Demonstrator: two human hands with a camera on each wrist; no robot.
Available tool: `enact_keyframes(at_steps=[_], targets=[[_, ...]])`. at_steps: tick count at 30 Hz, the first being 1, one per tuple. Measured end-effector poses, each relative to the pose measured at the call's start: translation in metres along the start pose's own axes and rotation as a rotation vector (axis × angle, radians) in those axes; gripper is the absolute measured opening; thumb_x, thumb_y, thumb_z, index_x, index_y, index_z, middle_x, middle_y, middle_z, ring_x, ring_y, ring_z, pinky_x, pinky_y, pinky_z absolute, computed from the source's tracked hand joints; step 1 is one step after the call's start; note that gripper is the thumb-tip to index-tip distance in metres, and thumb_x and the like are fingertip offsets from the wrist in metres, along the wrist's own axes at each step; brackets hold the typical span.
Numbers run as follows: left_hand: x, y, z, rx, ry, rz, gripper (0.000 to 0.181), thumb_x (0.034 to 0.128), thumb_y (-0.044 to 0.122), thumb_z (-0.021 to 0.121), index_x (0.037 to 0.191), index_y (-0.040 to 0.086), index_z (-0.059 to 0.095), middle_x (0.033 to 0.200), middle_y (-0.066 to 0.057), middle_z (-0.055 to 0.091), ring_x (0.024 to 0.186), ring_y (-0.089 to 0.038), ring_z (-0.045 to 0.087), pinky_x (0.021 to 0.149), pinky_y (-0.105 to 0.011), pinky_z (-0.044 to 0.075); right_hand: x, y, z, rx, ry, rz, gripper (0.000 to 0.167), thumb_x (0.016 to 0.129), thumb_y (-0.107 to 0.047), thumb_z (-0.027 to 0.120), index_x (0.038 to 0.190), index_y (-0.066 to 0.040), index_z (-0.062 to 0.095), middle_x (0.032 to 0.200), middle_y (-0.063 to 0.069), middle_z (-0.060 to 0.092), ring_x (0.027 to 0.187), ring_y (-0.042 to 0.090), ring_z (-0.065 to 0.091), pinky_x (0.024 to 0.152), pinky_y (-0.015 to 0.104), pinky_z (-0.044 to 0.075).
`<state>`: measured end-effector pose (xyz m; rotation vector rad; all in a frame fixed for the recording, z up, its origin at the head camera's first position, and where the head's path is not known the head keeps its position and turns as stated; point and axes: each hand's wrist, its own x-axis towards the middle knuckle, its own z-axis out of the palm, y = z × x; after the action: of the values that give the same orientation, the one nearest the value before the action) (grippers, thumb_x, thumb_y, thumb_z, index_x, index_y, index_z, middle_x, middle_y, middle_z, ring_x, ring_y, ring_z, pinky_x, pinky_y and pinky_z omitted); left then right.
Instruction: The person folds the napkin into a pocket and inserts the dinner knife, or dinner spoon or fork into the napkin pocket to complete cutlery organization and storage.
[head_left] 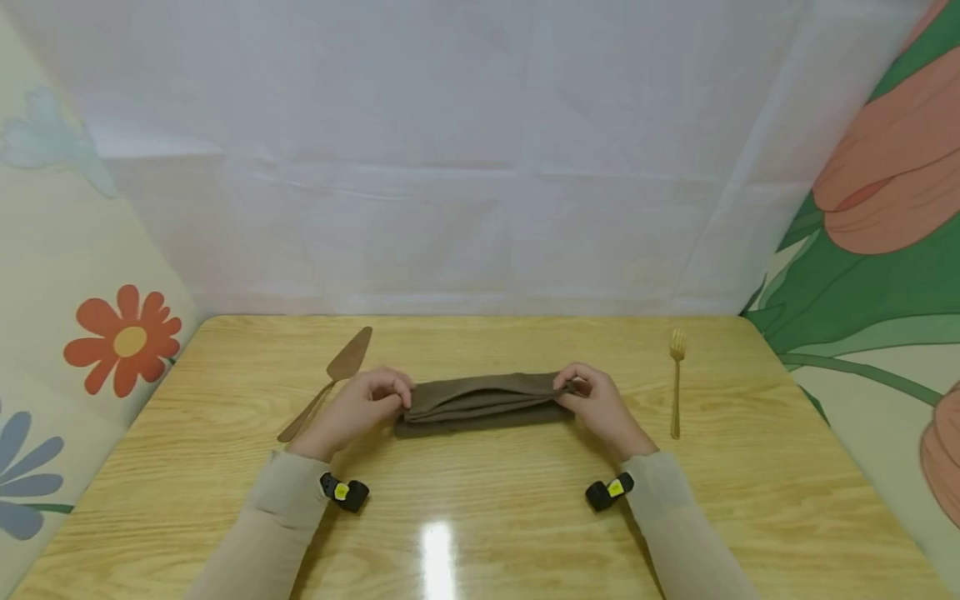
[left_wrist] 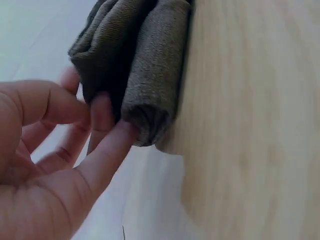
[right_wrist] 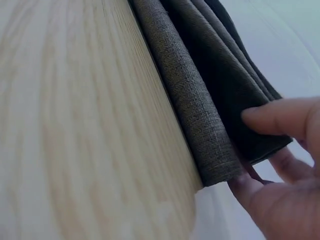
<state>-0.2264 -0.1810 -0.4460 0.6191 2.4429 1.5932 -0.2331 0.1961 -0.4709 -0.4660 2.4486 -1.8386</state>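
A dark brown cloth napkin [head_left: 487, 403] lies across the middle of the table as a long folded strip. Its near edge forms a roll, plain in the left wrist view on the napkin [left_wrist: 155, 65], and a layered flap rises behind that roll. At the left end my left hand [head_left: 367, 407] holds the cloth, thumb against the roll's end and fingers at the flap. My right hand [head_left: 596, 404] pinches the flap's right corner; in the right wrist view one finger lies on the flap of the napkin [right_wrist: 240, 90] and the thumb is by the roll's end.
A cake server [head_left: 349, 358] lies behind and left of my left hand, its handle partly beside the wrist. To the right of my right hand is a gold fork [head_left: 677, 383], tines pointing away. A white sheet [head_left: 480, 167] hangs behind the wooden table [head_left: 510, 533].
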Motion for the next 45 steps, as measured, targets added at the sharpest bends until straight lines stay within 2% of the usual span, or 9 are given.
enact_keyframes(at_steps=[7, 11, 16, 26, 32, 37, 39, 43, 45], targets=[[0.006, 0.003, 0.007, 0.011, 0.011, -0.033, 0.014, 0.1051, 0.013, 0.056, 0.107, 0.003, 0.066, 0.113, -0.013, 0.065, 0.105, -0.026, 0.061, 0.089, -0.037, 0.053, 0.000, 0.001, -0.003, -0.025, -0.058, -0.020, 0.016, 0.091, 0.013, 0.064, 0.091, -0.001, 0.057, 0.121, 0.018, 0.063, 0.111, 0.032, 0.059, 0.087, 0.038, 0.050], [0.008, 0.005, 0.014, 0.069, 0.050, -0.045, 0.010, 0.0987, 0.010, 0.067, 0.106, 0.004, 0.065, 0.100, -0.006, 0.063, 0.093, -0.020, 0.059, 0.089, -0.040, 0.051, -0.002, 0.000, -0.004, -0.015, -0.094, 0.035, 0.015, 0.093, -0.002, 0.071, 0.093, -0.005, 0.056, 0.122, 0.014, 0.061, 0.111, 0.027, 0.058, 0.087, 0.036, 0.050], [0.008, 0.006, 0.016, 0.075, 0.098, -0.081, 0.010, 0.0955, -0.001, 0.067, 0.104, 0.002, 0.063, 0.096, -0.008, 0.056, 0.092, -0.023, 0.052, 0.088, -0.042, 0.049, -0.001, 0.001, -0.003, -0.021, -0.084, 0.035, 0.018, 0.100, -0.017, 0.068, 0.095, -0.003, 0.057, 0.112, 0.013, 0.063, 0.096, 0.024, 0.061, 0.074, 0.032, 0.052], [0.007, 0.006, 0.016, 0.057, 0.027, -0.104, 0.016, 0.0959, -0.004, 0.062, 0.109, 0.003, 0.067, 0.131, -0.021, 0.057, 0.102, -0.032, 0.061, 0.070, -0.035, 0.051, 0.002, 0.003, 0.001, -0.043, -0.003, 0.059, 0.011, 0.094, -0.001, 0.071, 0.100, -0.002, 0.061, 0.102, 0.013, 0.067, 0.090, 0.020, 0.063, 0.071, 0.026, 0.052], [0.006, 0.008, 0.015, 0.065, 0.006, -0.085, 0.022, 0.0957, -0.004, 0.056, 0.112, 0.004, 0.068, 0.138, -0.023, 0.052, 0.108, -0.036, 0.056, 0.071, -0.036, 0.047, 0.003, 0.001, 0.004, -0.010, 0.019, 0.054, 0.012, 0.092, 0.002, 0.071, 0.102, 0.001, 0.065, 0.106, 0.013, 0.066, 0.092, 0.017, 0.062, 0.076, 0.025, 0.052], [0.007, 0.010, 0.016, 0.168, -0.030, -0.050, 0.025, 0.0904, -0.007, 0.058, 0.109, 0.004, 0.071, 0.134, -0.024, 0.056, 0.074, -0.022, 0.048, 0.061, -0.032, 0.042, 0.002, -0.001, 0.004, -0.200, -0.018, -0.016, 0.008, 0.093, -0.002, 0.073, 0.098, -0.007, 0.071, 0.112, 0.009, 0.066, 0.102, 0.023, 0.060, 0.089, 0.039, 0.051], [0.007, 0.013, 0.018, 0.271, -0.022, -0.006, 0.024, 0.0893, -0.006, 0.061, 0.107, 0.006, 0.071, 0.129, -0.021, 0.060, 0.074, -0.021, 0.051, 0.069, -0.036, 0.045, 0.002, -0.005, 0.005, -0.322, -0.023, -0.058, 0.008, 0.093, -0.003, 0.073, 0.097, -0.010, 0.073, 0.116, 0.008, 0.066, 0.110, 0.027, 0.057, 0.094, 0.045, 0.050], [0.007, 0.024, 0.027, 0.513, -0.014, 0.125, 0.022, 0.0888, -0.006, 0.064, 0.104, 0.007, 0.071, 0.124, -0.018, 0.065, 0.103, -0.034, 0.061, 0.098, -0.053, 0.045, 0.000, -0.019, 0.012, -0.546, -0.059, -0.129, 0.015, 0.094, -0.002, 0.071, 0.107, -0.008, 0.075, 0.126, 0.012, 0.064, 0.124, 0.035, 0.051, 0.106, 0.053, 0.044], [0.007, 0.030, 0.034, 0.603, -0.051, 0.189, 0.029, 0.0889, -0.010, 0.061, 0.113, 0.003, 0.070, 0.131, -0.021, 0.062, 0.123, -0.041, 0.056, 0.108, -0.058, 0.039, -0.002, -0.027, 0.017, -0.634, -0.119, -0.152, 0.024, 0.098, -0.005, 0.067, 0.122, -0.005, 0.071, 0.136, 0.014, 0.059, 0.132, 0.036, 0.048, 0.111, 0.053, 0.039]])
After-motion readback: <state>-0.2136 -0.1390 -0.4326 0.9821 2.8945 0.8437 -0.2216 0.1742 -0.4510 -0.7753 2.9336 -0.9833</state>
